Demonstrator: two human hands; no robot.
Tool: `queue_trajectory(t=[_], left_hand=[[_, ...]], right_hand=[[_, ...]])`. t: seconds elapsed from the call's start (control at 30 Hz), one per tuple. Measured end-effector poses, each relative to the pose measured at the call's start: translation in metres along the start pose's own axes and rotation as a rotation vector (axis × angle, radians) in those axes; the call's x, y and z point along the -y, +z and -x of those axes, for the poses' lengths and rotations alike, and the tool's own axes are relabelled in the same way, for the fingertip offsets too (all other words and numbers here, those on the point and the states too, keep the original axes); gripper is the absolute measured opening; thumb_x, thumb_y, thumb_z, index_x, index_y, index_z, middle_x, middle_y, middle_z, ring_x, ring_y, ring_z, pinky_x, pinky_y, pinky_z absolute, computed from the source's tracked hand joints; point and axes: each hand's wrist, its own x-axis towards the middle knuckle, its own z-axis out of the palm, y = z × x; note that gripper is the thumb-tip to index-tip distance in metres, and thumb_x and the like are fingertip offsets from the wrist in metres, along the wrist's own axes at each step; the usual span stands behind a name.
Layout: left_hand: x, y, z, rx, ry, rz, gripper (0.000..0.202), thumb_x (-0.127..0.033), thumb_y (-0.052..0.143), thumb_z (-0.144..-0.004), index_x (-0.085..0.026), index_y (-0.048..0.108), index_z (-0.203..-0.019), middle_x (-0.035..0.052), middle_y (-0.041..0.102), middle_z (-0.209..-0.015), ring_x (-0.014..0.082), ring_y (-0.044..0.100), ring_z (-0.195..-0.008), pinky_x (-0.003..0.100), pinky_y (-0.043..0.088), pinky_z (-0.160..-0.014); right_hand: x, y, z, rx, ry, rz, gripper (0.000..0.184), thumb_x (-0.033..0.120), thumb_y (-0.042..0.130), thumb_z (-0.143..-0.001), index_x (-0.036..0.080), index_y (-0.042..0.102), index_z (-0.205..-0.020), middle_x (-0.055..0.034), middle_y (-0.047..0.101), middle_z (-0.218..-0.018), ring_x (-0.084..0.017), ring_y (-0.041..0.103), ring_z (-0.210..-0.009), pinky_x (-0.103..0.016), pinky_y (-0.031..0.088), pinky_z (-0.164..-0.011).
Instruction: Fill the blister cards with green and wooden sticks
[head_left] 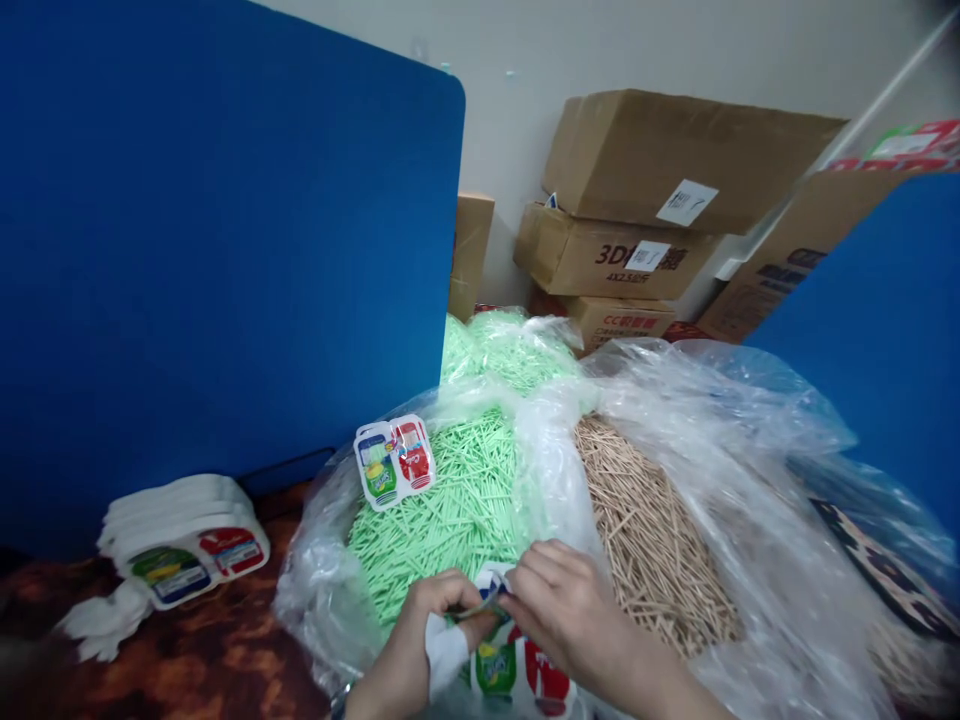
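while the left hand (420, 625) and right hand (559, 605) pinch what seems a printed card (496, 668) beside the green sticks (450, 520), its handling looks unfinished; another card (395, 462) lies on the sticks; a card stack (180, 518) sits untouched at left.

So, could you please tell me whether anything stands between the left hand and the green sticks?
Nothing visible does: the green sticks lie exposed just beyond the left hand, with clear plastic to either side.

Mottled brown surface (217, 655): stacked packs (184, 545), tissue (112, 617), plastic bag (322, 580)
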Motion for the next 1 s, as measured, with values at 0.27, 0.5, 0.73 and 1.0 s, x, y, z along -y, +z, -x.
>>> queue_trajectory(t=[0.27, 0.5, 0.73, 1.0], left_hand=[[-0.002, -0.003, 0.001, 0.005, 0.101, -0.064, 0.029, -0.015, 0.075, -0.065, -0.018, 0.049, -0.052, 0.0005, 0.058, -0.06, 0.0142, 0.055, -0.057, 0.023, 0.041, -0.057], [0.025, 0.004, 0.003, -0.015, 0.247, -0.119, 0.026, -0.018, 0.073, -0.065, -0.018, 0.05, -0.052, 0.0024, 0.062, -0.059, 0.0152, 0.059, -0.054, 0.023, 0.042, -0.052], [0.033, 0.008, 0.0, -0.041, 0.23, -0.051, 0.029, -0.018, 0.072, -0.065, -0.018, 0.047, -0.05, 0.0004, 0.058, -0.058, 0.0131, 0.054, -0.052, 0.022, 0.037, -0.05], [0.036, 0.007, -0.002, -0.082, 0.191, 0.041, 0.032, -0.026, 0.071, -0.068, -0.019, 0.045, -0.051, -0.0001, 0.054, -0.058, 0.013, 0.05, -0.053, 0.023, 0.036, -0.052]], right_hand=[[-0.056, 0.038, -0.019, 0.073, 0.577, -0.536, 0.037, 0.031, 0.02, -0.098, 0.019, 0.053, -0.109, -0.0062, 0.064, -0.091, -0.016, 0.063, -0.077, -0.029, 0.05, -0.065], [-0.064, 0.091, -0.031, 0.405, 0.625, -0.087, 0.04, 0.032, 0.065, -0.07, 0.015, 0.056, -0.105, -0.0116, 0.057, -0.099, -0.025, 0.059, -0.087, -0.035, 0.046, -0.074], [-0.053, 0.098, -0.046, 0.501, 0.615, 0.088, 0.031, 0.027, 0.061, -0.068, 0.015, 0.057, -0.096, -0.015, 0.055, -0.103, -0.031, 0.054, -0.099, -0.036, 0.045, -0.071], [-0.053, 0.108, -0.047, 0.484, 0.623, 0.128, 0.026, 0.027, 0.052, -0.078, 0.011, 0.06, -0.097, -0.0181, 0.056, -0.103, -0.033, 0.053, -0.1, -0.043, 0.043, -0.078]])
